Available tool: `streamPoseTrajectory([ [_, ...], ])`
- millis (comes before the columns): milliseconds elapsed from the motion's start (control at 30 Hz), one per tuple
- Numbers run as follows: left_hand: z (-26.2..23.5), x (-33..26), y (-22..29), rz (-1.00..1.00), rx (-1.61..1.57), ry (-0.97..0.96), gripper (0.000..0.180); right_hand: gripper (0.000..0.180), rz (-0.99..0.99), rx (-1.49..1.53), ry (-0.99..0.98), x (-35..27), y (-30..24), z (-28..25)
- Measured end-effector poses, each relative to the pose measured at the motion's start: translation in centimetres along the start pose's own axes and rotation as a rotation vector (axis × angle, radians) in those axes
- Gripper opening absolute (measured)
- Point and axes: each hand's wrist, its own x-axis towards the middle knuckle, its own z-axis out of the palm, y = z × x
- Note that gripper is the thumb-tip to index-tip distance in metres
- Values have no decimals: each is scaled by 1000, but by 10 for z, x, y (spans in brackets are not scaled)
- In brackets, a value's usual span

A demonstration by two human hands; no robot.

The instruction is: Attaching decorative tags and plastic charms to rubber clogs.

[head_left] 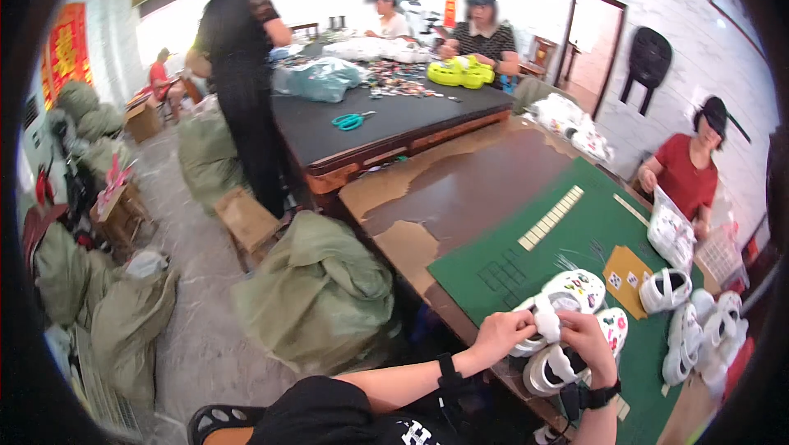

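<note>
My left hand and my right hand meet over a pair of white clogs at the near edge of the green mat. Between my fingers is a puffy white strap, pinched from both sides; it appears to belong to the left clog. Colourful charms dot the toe of that clog. The other clog, also decorated, lies partly behind my right hand, its heel strap showing below. My fingertips partly cover the strap, so its fastening cannot be made out.
More white clogs stand at the right, with a single one beside a tan card. Cream tiles line the green mat. Large green sacks crowd the floor at left. Several people work around; scissors lie on the dark table.
</note>
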Motion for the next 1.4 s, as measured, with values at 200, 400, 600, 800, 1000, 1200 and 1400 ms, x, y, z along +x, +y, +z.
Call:
streamPoseTrajectory([
  [200,-10,1,-2,-67,98,-50,18,24,67,151,22,-4,-17,7],
  [400,-9,0,5,-102,-42,-41,18,21,-72,-246,99,-6,-26,11],
  [600,-7,-3,4,-99,7,-24,17,26,-10,-30,20,-3,-16,8],
  [800,-9,-3,8,-107,27,-24,18,29,-19,-92,46,-3,-20,10],
  [1000,-9,1,3,-79,22,-46,17,28,-102,-254,97,-1,-10,12],
  [1200,-13,7,1,-68,73,-98,17,31,-45,-59,5,3,-19,10],
  [1400,-16,7,11,-186,-34,-167,18,27,-50,-82,9,3,-12,8],
])
